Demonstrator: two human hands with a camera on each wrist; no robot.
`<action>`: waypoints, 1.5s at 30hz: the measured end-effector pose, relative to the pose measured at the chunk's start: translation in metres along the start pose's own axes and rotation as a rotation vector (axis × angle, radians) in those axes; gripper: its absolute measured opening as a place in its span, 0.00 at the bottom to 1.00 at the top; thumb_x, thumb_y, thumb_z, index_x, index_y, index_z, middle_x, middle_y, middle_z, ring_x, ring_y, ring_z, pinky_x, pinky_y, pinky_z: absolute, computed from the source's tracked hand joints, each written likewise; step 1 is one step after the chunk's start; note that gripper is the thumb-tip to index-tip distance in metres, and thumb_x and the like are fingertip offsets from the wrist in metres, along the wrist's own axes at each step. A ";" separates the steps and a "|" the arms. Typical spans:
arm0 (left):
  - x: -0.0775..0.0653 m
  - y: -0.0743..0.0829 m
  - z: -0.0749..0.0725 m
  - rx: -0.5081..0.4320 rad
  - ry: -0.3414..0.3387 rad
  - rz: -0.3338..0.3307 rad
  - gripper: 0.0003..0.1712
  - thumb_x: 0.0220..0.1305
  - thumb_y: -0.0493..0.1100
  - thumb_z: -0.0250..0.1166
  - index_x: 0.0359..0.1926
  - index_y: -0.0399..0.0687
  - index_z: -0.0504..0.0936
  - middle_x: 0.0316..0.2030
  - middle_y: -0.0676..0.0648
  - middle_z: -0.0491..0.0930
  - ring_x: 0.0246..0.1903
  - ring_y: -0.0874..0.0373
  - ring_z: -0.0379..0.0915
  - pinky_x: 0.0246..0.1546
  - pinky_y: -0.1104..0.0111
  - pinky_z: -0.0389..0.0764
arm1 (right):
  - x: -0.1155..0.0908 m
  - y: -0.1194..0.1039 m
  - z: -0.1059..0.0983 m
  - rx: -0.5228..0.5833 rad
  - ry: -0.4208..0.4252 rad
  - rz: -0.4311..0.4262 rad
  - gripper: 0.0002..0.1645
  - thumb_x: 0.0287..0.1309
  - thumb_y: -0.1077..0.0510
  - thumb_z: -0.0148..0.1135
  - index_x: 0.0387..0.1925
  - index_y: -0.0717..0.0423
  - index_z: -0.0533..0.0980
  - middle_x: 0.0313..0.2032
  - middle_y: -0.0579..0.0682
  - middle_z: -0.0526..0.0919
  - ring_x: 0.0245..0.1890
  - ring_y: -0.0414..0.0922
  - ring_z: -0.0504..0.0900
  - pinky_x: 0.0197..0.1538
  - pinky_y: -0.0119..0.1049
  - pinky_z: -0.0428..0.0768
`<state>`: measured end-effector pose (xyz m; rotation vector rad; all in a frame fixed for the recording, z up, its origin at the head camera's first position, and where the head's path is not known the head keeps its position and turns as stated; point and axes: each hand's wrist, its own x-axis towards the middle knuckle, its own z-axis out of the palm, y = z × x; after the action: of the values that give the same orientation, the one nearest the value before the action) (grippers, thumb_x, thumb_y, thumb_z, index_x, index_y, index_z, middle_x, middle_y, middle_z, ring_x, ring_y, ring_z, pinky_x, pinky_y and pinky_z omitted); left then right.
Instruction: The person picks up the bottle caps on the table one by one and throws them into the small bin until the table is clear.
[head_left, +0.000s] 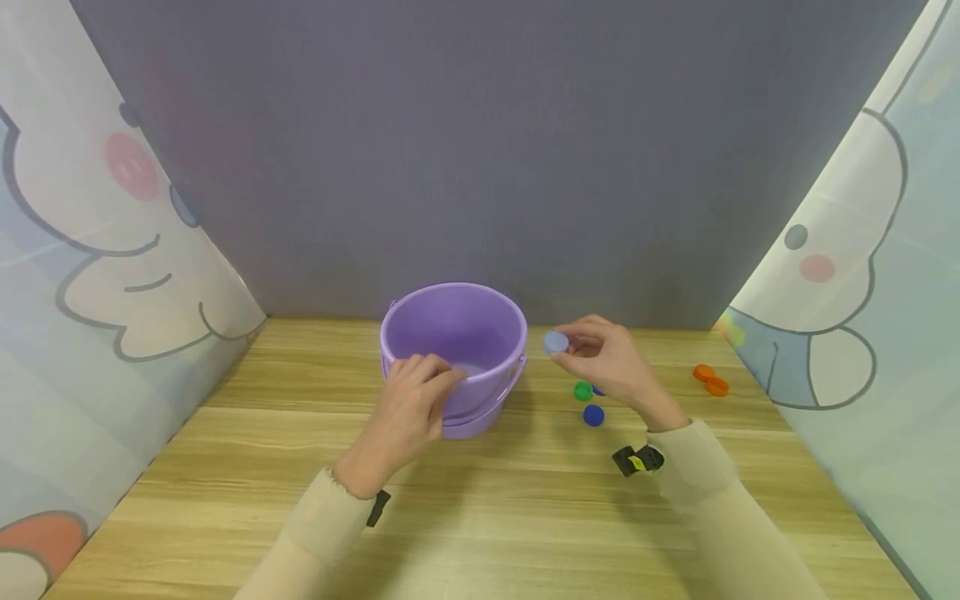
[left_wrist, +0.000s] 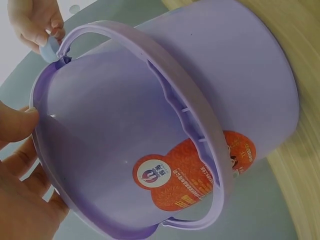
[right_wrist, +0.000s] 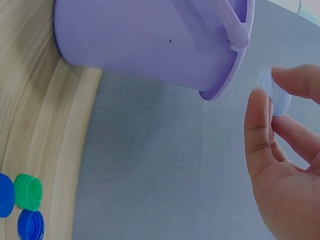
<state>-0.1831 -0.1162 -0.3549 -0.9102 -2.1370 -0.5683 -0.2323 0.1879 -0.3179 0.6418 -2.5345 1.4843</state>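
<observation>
A purple bucket (head_left: 495, 390) with a hanging handle stands upright on the wooden table. My left hand (head_left: 412, 396) grips its near rim, the thumb (left_wrist: 20, 123) on one side and the fingers (left_wrist: 22, 159) on the other. Right of the bucket, my right hand (head_left: 606, 357) pinches a pale blue bottle cap (head_left: 556, 342) between thumb and fingers, above the table at about rim height. In the right wrist view this cap (right_wrist: 280, 97) is held edge-on, apart from the bucket (right_wrist: 135, 40).
Below my right hand lie a green cap (head_left: 582, 391) and a dark blue cap (head_left: 593, 415), with another blue cap (head_left: 598, 391) partly hidden. Two orange caps (head_left: 703, 372) sit farther right. A grey panel (head_left: 480, 167) rises behind the table, and printed cloth (head_left: 832, 250) hangs at the sides.
</observation>
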 end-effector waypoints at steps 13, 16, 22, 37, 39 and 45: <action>0.001 0.001 0.000 -0.006 -0.010 0.018 0.14 0.57 0.27 0.66 0.43 0.42 0.88 0.35 0.48 0.79 0.35 0.52 0.71 0.43 0.57 0.72 | 0.006 -0.010 0.003 0.024 -0.002 -0.039 0.22 0.57 0.60 0.74 0.51 0.65 0.83 0.43 0.57 0.80 0.41 0.49 0.82 0.47 0.30 0.82; 0.001 0.001 0.000 -0.012 -0.016 0.017 0.14 0.57 0.27 0.66 0.43 0.43 0.88 0.35 0.48 0.79 0.35 0.52 0.71 0.43 0.57 0.72 | 0.008 -0.011 0.005 0.033 -0.002 -0.041 0.21 0.56 0.61 0.74 0.51 0.66 0.83 0.43 0.57 0.81 0.41 0.49 0.82 0.47 0.30 0.82; 0.001 -0.001 -0.001 -0.034 -0.026 0.029 0.12 0.59 0.29 0.66 0.43 0.42 0.88 0.36 0.48 0.79 0.35 0.53 0.71 0.44 0.57 0.71 | 0.011 -0.017 0.010 0.044 -0.003 -0.051 0.20 0.55 0.63 0.74 0.50 0.65 0.83 0.42 0.57 0.80 0.40 0.49 0.82 0.46 0.31 0.83; 0.003 -0.006 -0.001 -0.117 -0.035 0.005 0.11 0.59 0.28 0.66 0.41 0.42 0.87 0.36 0.50 0.80 0.36 0.53 0.71 0.45 0.56 0.71 | 0.018 -0.027 0.015 0.032 -0.018 -0.070 0.21 0.54 0.63 0.75 0.50 0.66 0.83 0.42 0.56 0.80 0.40 0.49 0.82 0.47 0.34 0.83; 0.003 -0.006 -0.001 -0.118 -0.038 0.008 0.11 0.59 0.28 0.65 0.41 0.42 0.87 0.35 0.50 0.80 0.36 0.53 0.71 0.45 0.57 0.71 | 0.019 -0.028 0.016 0.030 -0.017 -0.067 0.21 0.54 0.63 0.75 0.50 0.66 0.83 0.42 0.56 0.80 0.41 0.49 0.82 0.47 0.34 0.83; 0.005 -0.006 -0.001 -0.106 -0.046 0.008 0.10 0.59 0.28 0.66 0.41 0.42 0.86 0.35 0.51 0.79 0.35 0.54 0.70 0.45 0.58 0.70 | 0.023 -0.031 0.019 0.018 -0.018 -0.058 0.22 0.55 0.62 0.74 0.51 0.67 0.82 0.44 0.57 0.80 0.42 0.50 0.82 0.50 0.40 0.83</action>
<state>-0.1890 -0.1185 -0.3510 -0.9980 -2.1607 -0.6683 -0.2381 0.1517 -0.2954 0.7275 -2.4960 1.4902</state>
